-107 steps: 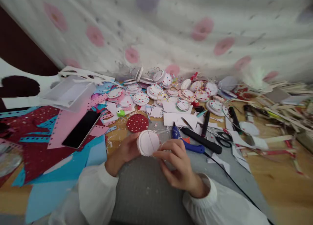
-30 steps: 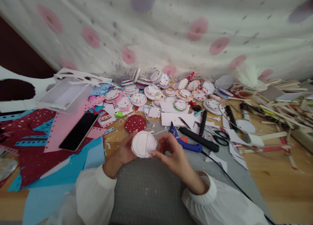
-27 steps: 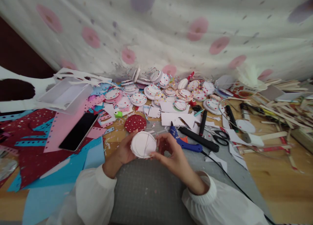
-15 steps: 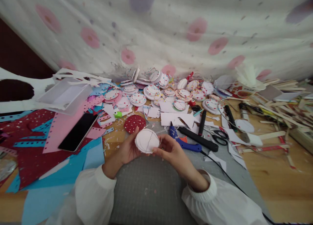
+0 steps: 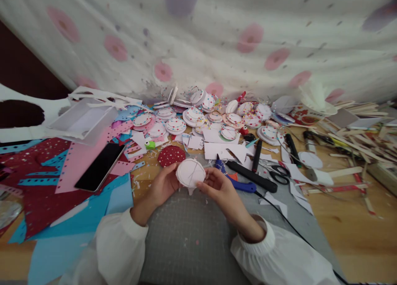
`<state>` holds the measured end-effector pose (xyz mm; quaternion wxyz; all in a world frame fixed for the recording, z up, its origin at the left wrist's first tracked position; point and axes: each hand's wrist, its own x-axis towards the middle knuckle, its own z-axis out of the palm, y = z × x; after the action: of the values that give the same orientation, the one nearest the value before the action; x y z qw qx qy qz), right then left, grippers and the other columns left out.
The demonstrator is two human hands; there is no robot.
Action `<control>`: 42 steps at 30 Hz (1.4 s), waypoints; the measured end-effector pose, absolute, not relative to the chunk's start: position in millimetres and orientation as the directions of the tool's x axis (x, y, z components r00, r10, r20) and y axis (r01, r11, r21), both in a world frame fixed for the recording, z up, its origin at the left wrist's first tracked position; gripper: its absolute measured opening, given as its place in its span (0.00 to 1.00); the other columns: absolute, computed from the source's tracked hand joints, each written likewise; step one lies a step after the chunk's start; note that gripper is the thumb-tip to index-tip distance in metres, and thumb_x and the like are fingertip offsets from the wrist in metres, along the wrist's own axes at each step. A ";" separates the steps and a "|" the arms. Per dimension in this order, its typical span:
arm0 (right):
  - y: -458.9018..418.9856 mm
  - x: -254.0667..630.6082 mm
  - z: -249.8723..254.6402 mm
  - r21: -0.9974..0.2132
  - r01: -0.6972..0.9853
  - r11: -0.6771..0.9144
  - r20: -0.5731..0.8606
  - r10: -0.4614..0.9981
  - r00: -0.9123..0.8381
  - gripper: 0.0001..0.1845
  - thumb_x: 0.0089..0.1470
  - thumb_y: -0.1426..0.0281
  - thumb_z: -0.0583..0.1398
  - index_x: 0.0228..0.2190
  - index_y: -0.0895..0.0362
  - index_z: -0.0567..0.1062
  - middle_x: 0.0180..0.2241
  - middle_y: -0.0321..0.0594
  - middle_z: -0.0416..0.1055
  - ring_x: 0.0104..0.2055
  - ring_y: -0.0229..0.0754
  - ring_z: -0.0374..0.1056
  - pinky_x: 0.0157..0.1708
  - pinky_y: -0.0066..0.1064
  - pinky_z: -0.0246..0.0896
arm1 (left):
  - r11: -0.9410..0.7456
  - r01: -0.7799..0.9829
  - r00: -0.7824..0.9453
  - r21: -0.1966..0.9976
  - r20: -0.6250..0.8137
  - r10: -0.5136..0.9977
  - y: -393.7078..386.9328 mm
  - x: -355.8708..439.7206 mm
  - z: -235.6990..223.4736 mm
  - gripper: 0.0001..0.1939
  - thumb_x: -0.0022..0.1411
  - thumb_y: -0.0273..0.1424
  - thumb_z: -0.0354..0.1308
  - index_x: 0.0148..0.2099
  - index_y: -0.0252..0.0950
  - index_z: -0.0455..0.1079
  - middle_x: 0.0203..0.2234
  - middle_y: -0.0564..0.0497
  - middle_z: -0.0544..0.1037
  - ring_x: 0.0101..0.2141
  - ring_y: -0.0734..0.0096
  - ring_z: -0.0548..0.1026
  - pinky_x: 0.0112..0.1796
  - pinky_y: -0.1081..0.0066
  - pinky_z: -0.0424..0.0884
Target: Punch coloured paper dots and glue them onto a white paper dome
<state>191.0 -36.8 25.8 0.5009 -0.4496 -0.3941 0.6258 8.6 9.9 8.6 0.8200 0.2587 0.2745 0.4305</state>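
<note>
Between my two hands is a round white paper disc [image 5: 190,173] with thin string lying across its face and round its rim. My left hand [image 5: 163,186] grips the disc's left edge, its fingers partly hidden behind. At the lower right edge, the thumb of my right hand [image 5: 219,190] presses on the face, with the fingers curled behind the rim near the string. Just beyond the disc lies a dark red circle with white specks [image 5: 171,156]. Beneath my hands is a grey cutting mat [image 5: 182,243].
A blue glue gun [image 5: 242,185], scissors [image 5: 280,175] and markers lie to the right. Finished-looking beaded paper discs [image 5: 175,125] pile up at the back. A phone [image 5: 99,167], coloured paper and a clear box [image 5: 83,122] are on the left; wooden sticks [image 5: 356,140] at far right.
The disc has shifted slightly right and away from me and has been turned, so the string across it now lies at different angles. Both hands have kept hold of it.
</note>
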 end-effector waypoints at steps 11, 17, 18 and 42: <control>-38.9 194.4 33.4 -0.807 -0.480 -0.345 -0.277 0.938 -0.209 0.25 0.45 0.68 0.71 0.45 0.54 0.73 0.38 0.38 0.77 0.33 0.36 0.73 0.33 0.27 0.69 | 0.307 -0.455 0.602 0.836 0.034 0.798 1.2 6.6 11.5 0.44 0.45 0.51 0.69 0.63 0.44 0.63 0.57 0.43 0.70 0.56 0.47 0.68 0.51 0.56 0.67; -39.9 193.8 38.0 -0.775 -0.509 -0.373 -0.305 0.928 -0.216 0.21 0.44 0.68 0.72 0.40 0.54 0.72 0.34 0.34 0.77 0.30 0.34 0.72 0.32 0.27 0.68 | 0.278 -0.426 0.599 0.861 0.037 0.800 2.1 5.4 5.7 0.47 0.43 0.50 0.71 0.63 0.42 0.62 0.60 0.40 0.67 0.57 0.44 0.67 0.54 0.52 0.63; -40.1 193.7 38.2 -0.774 -0.511 -0.374 -0.305 0.928 -0.216 0.21 0.44 0.68 0.72 0.39 0.54 0.72 0.33 0.34 0.77 0.29 0.33 0.72 0.32 0.26 0.68 | 0.280 -0.429 0.601 0.859 0.039 0.799 2.5 5.6 6.1 0.46 0.45 0.51 0.70 0.63 0.42 0.62 0.59 0.40 0.68 0.56 0.44 0.67 0.54 0.53 0.64; -47.9 195.0 38.2 -0.786 0.336 0.520 0.547 0.837 -0.017 0.08 0.55 0.74 0.63 0.38 0.52 0.75 0.39 0.41 0.68 0.40 0.42 0.67 0.37 0.34 0.65 | 0.314 -0.449 0.494 0.836 -0.060 0.867 3.7 7.5 10.8 0.39 0.42 0.40 0.74 0.58 0.42 0.68 0.53 0.44 0.75 0.53 0.48 0.71 0.52 0.55 0.67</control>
<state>195.0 -47.9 38.2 0.5508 -0.4340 -0.6756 0.2276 7.5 3.7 10.8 0.7669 0.3986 0.2621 0.4292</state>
